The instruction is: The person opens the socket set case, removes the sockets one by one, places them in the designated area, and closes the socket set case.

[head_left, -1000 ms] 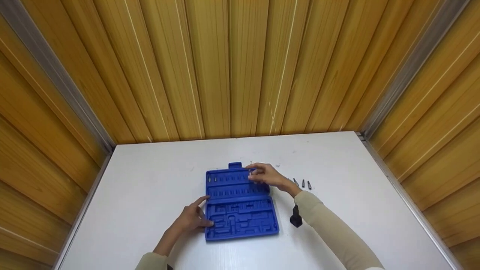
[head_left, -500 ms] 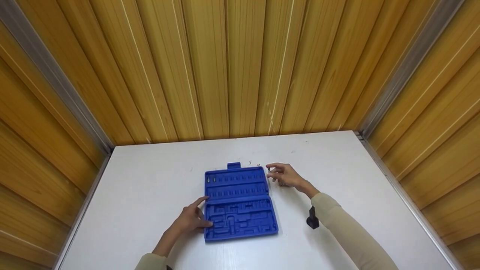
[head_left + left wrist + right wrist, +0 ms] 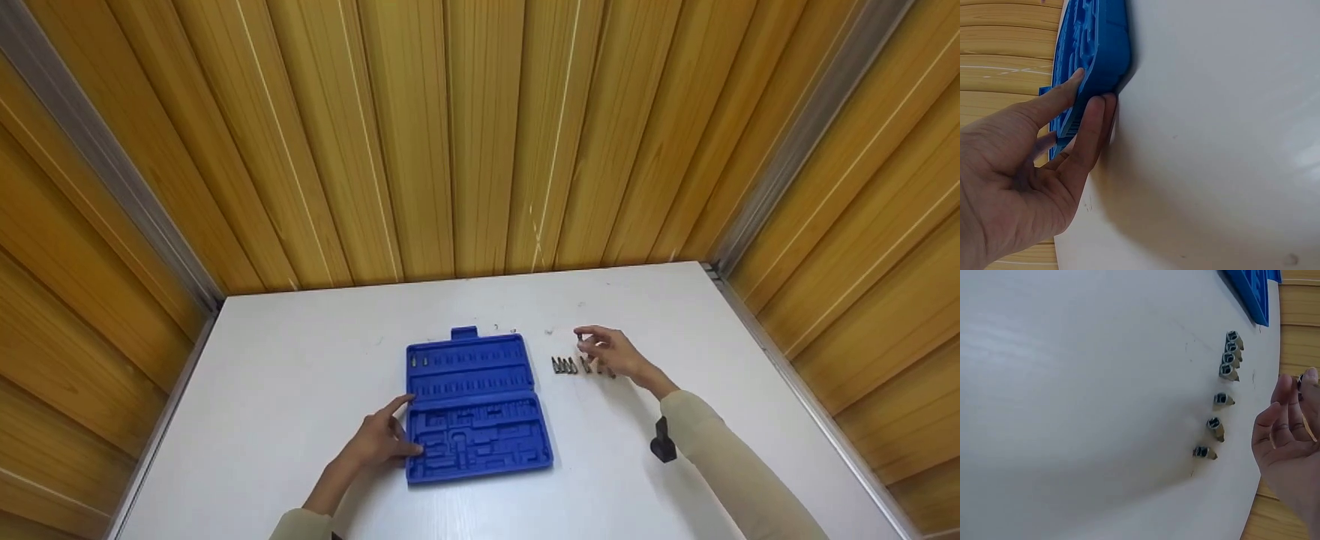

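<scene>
My left hand (image 3: 380,441) grips the left edge of an open blue socket case (image 3: 480,400), thumb over the rim and fingers along the outer wall, as the left wrist view (image 3: 1100,62) also shows. Two small metal socket bits (image 3: 425,361) stand in slots at the lid's upper left. Right of the case, my right hand (image 3: 611,352) is raised over the table, pinching one socket bit (image 3: 579,337) between thumb and forefinger. Below that hand several pointed socket bits (image 3: 564,365) stand in a row; in the right wrist view their square openings (image 3: 1226,369) show.
The white table (image 3: 300,352) meets wood-look panel walls (image 3: 480,150) at its back and sides. A few small dark marks (image 3: 549,331) lie behind the bits. A black wrist device (image 3: 662,442) hangs under the right sleeve.
My right hand has moved right, from over the case lid to above the row of socket bits, still pinching a socket bit. My left hand stays on the case.
</scene>
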Available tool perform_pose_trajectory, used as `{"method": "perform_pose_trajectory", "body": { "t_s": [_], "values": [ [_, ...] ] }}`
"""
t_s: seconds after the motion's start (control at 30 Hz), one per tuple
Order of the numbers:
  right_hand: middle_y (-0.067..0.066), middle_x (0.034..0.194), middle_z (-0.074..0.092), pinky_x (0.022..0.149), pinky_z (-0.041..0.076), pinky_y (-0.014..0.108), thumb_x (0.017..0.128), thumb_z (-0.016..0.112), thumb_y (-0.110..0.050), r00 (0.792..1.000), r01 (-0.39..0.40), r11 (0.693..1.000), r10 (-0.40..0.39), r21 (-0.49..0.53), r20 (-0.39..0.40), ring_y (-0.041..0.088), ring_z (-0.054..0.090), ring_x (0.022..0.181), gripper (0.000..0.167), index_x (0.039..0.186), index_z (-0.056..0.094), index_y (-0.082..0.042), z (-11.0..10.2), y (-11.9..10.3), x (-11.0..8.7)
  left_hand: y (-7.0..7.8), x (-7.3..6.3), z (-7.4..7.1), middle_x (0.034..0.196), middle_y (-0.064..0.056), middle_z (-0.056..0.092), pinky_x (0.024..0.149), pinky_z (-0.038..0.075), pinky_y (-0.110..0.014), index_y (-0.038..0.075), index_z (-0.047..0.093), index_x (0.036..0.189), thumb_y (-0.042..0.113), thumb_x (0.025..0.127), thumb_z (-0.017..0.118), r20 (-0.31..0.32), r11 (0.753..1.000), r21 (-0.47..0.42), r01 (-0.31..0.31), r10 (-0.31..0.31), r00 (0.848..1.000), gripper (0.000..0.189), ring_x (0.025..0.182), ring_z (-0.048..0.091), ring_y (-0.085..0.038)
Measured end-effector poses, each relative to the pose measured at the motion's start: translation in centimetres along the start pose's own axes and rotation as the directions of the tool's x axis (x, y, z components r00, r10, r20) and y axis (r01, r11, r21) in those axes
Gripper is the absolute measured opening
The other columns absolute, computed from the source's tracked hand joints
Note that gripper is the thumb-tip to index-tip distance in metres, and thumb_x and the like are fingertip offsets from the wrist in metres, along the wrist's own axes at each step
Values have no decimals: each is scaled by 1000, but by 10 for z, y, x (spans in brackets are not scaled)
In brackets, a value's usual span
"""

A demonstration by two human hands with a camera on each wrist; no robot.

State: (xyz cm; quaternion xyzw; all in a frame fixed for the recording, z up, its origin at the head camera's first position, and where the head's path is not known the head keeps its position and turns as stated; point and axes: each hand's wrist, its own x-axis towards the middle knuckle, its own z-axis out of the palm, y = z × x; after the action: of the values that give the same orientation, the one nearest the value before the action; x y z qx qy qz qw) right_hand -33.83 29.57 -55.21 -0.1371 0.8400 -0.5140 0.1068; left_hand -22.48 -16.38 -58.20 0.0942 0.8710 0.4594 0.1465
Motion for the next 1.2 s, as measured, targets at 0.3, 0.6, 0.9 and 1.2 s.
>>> {"method": "perform_pose_trajectory", "body": {
  "t_s": [0.3, 0.6, 0.9, 1.2],
  "values": [
    [32, 112, 64, 67, 54, 27, 102, 60, -8, 997, -10, 997, 5, -72, -73, 20, 68, 85, 45, 140, 50, 13, -21, 23, -22, -1, -1, 3, 85, -11, 64, 68, 51, -29, 3, 41, 153, 9, 76, 90, 7, 1000, -19, 13, -13, 1000, 92, 74, 58, -16],
    [28, 102, 68, 61, 50, 20, 100, 61, -1, 990, -34, 966, -2, -255, -140, 24, 69, 78, 37, 132, 56, 17, -31, 44, -38, 0, -2, 4, 87, -11, 63, 68, 54, -31, 4, 40, 154, 7, 76, 89, 15, 998, -43, 37, -36, 999, 92, 74, 58, -16],
    [19, 106, 65, 80, 48, 29, 98, 64, -4, 991, -67, 927, 20, -370, -130, 25, 60, 94, 35, 131, 62, 7, -30, 53, -43, 3, 0, 1, 88, -12, 62, 71, 54, -31, 7, 41, 154, 5, 75, 89, 3, 996, -52, 70, -70, 998, 93, 76, 56, -17],
    [22, 107, 62, 83, 49, 37, 96, 67, -5, 996, -76, 911, 55, -405, -63, 30, 60, 95, 41, 134, 58, 8, -31, 49, -39, 3, -1, 1, 88, -11, 62, 74, 53, -32, 6, 41, 154, 6, 76, 89, 6, 998, -29, 55, -55, 998, 92, 77, 57, -16]
  ]
}}
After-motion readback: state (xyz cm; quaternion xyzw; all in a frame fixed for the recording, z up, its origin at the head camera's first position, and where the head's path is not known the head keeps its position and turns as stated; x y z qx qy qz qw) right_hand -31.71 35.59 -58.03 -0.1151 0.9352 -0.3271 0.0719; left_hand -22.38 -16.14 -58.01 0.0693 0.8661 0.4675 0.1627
